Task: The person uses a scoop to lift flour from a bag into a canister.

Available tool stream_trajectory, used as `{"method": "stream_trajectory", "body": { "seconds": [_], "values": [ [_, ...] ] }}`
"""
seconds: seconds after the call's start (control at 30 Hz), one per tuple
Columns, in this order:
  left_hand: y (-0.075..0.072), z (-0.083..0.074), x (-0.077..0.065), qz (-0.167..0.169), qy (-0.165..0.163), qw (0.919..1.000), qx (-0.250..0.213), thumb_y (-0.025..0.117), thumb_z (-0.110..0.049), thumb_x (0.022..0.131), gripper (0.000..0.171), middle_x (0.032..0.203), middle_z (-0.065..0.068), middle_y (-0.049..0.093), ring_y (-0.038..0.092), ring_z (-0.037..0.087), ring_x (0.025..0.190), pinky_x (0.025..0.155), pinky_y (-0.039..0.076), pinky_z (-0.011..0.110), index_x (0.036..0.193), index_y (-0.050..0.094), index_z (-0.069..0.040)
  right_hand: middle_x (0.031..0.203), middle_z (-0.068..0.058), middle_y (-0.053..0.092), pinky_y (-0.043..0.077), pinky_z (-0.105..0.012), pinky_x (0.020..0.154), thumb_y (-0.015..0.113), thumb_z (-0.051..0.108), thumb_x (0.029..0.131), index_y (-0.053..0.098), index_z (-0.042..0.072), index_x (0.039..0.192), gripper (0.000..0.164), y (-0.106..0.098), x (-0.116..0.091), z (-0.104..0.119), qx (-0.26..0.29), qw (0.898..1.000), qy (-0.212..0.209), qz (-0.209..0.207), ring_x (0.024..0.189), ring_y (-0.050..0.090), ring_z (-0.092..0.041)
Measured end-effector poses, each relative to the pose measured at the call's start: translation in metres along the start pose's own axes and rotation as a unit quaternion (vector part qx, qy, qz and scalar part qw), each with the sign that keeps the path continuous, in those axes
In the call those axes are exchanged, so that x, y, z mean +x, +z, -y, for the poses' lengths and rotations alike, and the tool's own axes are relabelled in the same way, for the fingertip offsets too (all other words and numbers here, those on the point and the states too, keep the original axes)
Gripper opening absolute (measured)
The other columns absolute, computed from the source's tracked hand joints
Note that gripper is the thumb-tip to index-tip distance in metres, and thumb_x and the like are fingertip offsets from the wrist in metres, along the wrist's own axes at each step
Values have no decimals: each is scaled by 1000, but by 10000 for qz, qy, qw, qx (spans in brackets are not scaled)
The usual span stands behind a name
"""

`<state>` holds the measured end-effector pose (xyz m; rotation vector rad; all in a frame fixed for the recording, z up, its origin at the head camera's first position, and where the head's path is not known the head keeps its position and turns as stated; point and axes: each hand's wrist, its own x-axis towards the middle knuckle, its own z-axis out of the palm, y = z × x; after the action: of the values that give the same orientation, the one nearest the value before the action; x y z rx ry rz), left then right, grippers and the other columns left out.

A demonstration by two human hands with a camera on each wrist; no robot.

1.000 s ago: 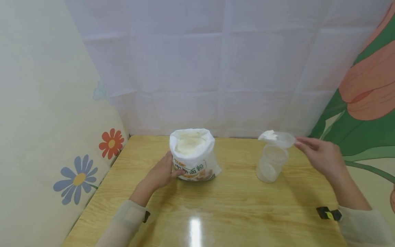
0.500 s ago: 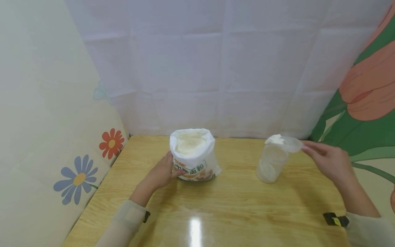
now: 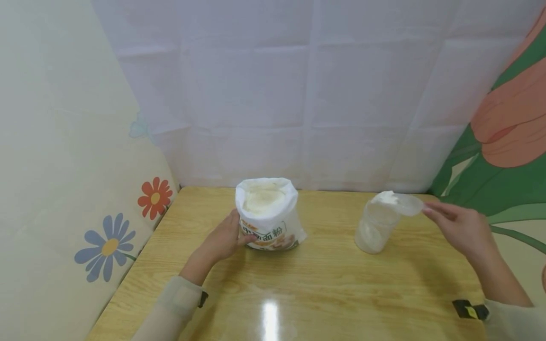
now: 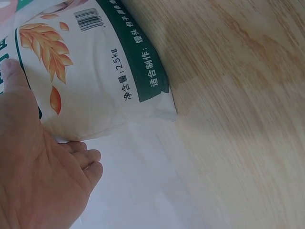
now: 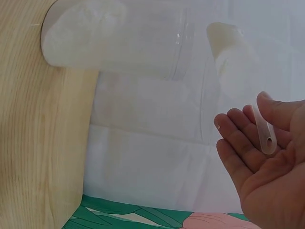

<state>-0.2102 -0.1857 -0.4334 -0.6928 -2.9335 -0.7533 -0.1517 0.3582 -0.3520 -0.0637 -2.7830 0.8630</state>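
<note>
A white flour bag (image 3: 273,232) stands with its top folded back, pale flour (image 3: 262,198) showing inside. My left hand (image 3: 223,238) grips its left side, thumb on the printed front and fingers curled round the edge, as the left wrist view shows. On the right is a clear plastic jar (image 3: 375,232) with some white flour (image 5: 88,28) at its bottom. My right hand (image 3: 462,227) pinches the handle of a translucent scoop (image 3: 409,204) between thumb and fingers. White flour (image 3: 386,197) is heaped at the scoop's front end, which overlaps the jar's mouth in the head view.
Both things stand on a glossy wooden table (image 3: 324,289). A white cloth (image 3: 256,94) hangs behind its back edge. Painted walls with flowers (image 3: 110,247) flank it on the left and the right.
My right hand has moved right and slightly down with the scoop, drawing its flour-bearing front end right across the jar's mouth. My left hand and the flour bag have stayed put.
</note>
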Motion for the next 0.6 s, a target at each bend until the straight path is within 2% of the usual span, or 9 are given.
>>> {"method": "stream_trajectory", "body": {
  "seconds": [0.27,0.6],
  "values": [
    [0,-1,0,6,-17,10000,3,66,-52,93,96,153,16,40,37,34,145,121,32,48,159,12,-7,131,-38,54,46,-69,79,52,47,104,57,0,140,60,1,0,-8,-35,9998,24,204,113,50,-62],
    [-2,-3,-1,29,-58,10000,-27,66,-51,94,95,151,17,41,37,34,145,121,33,49,158,12,-7,125,-35,60,46,-70,79,54,41,105,61,-1,135,53,7,1,-16,-156,9995,-242,108,113,51,-63]
  ]
}}
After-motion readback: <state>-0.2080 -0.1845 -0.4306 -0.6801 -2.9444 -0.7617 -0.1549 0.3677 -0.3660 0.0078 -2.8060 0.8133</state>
